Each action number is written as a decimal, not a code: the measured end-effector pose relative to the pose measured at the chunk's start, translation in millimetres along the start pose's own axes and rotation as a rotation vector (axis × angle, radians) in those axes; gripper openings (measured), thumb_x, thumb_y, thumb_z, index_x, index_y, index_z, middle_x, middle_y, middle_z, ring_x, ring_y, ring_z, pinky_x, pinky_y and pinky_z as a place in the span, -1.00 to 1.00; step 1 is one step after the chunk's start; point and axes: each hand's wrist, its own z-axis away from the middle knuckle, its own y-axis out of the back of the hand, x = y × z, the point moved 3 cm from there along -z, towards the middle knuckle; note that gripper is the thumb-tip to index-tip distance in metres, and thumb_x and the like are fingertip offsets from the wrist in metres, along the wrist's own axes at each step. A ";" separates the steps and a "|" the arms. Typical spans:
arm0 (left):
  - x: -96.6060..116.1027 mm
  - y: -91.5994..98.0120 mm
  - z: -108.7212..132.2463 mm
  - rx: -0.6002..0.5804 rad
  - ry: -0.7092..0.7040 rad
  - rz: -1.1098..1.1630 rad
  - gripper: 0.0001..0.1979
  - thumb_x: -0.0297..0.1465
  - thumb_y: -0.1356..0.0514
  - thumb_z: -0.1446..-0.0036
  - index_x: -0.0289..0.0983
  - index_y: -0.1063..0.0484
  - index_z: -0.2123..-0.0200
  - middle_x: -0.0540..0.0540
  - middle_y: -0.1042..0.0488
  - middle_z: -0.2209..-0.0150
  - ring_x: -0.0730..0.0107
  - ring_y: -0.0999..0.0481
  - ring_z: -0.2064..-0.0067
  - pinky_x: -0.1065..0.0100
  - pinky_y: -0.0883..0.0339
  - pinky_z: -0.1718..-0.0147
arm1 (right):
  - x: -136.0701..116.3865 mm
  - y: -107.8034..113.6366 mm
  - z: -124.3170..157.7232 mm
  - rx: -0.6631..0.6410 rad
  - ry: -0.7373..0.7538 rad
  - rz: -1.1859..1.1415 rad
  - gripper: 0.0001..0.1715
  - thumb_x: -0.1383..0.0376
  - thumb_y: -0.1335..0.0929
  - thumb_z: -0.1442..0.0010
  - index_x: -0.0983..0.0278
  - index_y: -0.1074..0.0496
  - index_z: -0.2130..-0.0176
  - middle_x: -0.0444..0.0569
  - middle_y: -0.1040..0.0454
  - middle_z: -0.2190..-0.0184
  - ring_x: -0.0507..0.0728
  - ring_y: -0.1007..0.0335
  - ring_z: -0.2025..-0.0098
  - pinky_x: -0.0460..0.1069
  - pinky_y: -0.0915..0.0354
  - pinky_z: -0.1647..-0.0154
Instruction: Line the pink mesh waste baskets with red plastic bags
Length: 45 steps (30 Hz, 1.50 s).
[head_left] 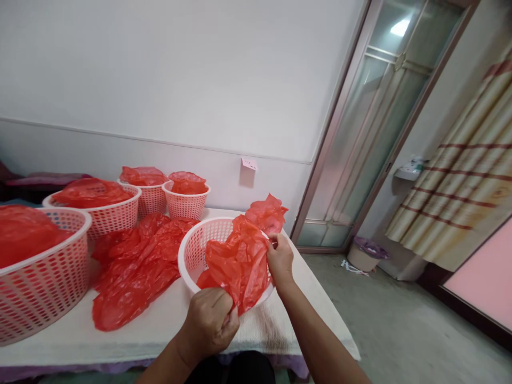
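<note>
A pink perforated plastic basket [191, 250] stands near the table's front edge, with a thin red plastic bag [240, 261] draped inside it and over its rim. My left hand [210, 322] is closed on the bag's near edge at the basket's front rim. My right hand [280, 258] pinches the bag's far edge at the basket's right rim. Part of the bag sticks up behind my right hand.
Several loose red bags [134, 266] lie heaped on the white tablecloth [160, 330] left of the basket. Several other pink baskets lined with red bags [184, 200] stand along the left and back. A glass door, a small bin [366, 255] and a striped curtain are on the right.
</note>
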 end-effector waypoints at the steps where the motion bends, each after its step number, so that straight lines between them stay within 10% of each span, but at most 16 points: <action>1: -0.4 1.0 0.9 0.002 -0.001 0.011 -0.75 -0.57 -0.10 -0.02 -0.15 -0.13 0.56 0.00 -0.25 0.63 0.36 -0.22 0.54 0.22 -0.03 0.52 | 0.4 0.5 -0.1 0.006 -0.007 0.037 -0.78 0.35 -0.24 -0.06 0.23 -0.43 0.29 0.01 -0.45 0.26 0.17 -0.35 0.25 0.07 -0.22 0.12; 28: 2.5 28.9 22.9 0.109 0.015 0.290 -0.82 -0.64 -0.02 -0.07 -0.23 -0.19 0.39 0.01 -0.21 0.51 0.42 -0.27 0.40 0.37 -0.21 0.41 | -8.1 -0.2 6.6 -0.244 -0.064 0.423 -0.54 0.54 -0.19 -0.08 0.36 -0.45 0.07 0.14 -0.51 0.13 0.16 -0.42 0.08 -0.07 -0.19 0.12; 36: -8.8 59.3 40.3 0.005 0.290 0.463 -0.81 -0.56 0.03 -0.24 -0.16 -0.25 0.32 0.00 -0.41 0.24 0.49 -0.44 0.12 0.48 -0.27 0.10 | -6.7 5.6 12.0 -0.249 -0.048 0.436 -0.62 0.46 -0.18 -0.19 0.36 -0.44 0.06 0.15 -0.51 0.15 0.17 -0.42 0.12 -0.05 -0.18 0.16; 42: -43.2 80.2 -18.9 0.047 0.570 0.563 -0.86 -0.34 -0.05 -0.30 -0.14 -0.33 0.35 0.06 -0.46 0.15 0.51 -0.45 0.07 0.47 -0.27 0.05 | -9.5 4.9 14.6 -0.263 -0.021 0.428 -0.64 0.44 -0.19 -0.21 0.35 -0.42 0.05 0.15 -0.50 0.13 0.17 -0.41 0.10 -0.05 -0.17 0.18; 45: -46.2 66.6 -65.7 -0.171 0.495 0.534 -0.91 -0.34 -0.07 -0.26 -0.17 -0.34 0.28 0.01 -0.49 0.17 0.44 -0.46 0.10 0.38 -0.30 0.07 | -12.8 1.5 15.9 -0.276 -0.006 0.430 -0.63 0.46 -0.19 -0.19 0.34 -0.41 0.05 0.14 -0.50 0.12 0.16 -0.40 0.10 -0.06 -0.17 0.20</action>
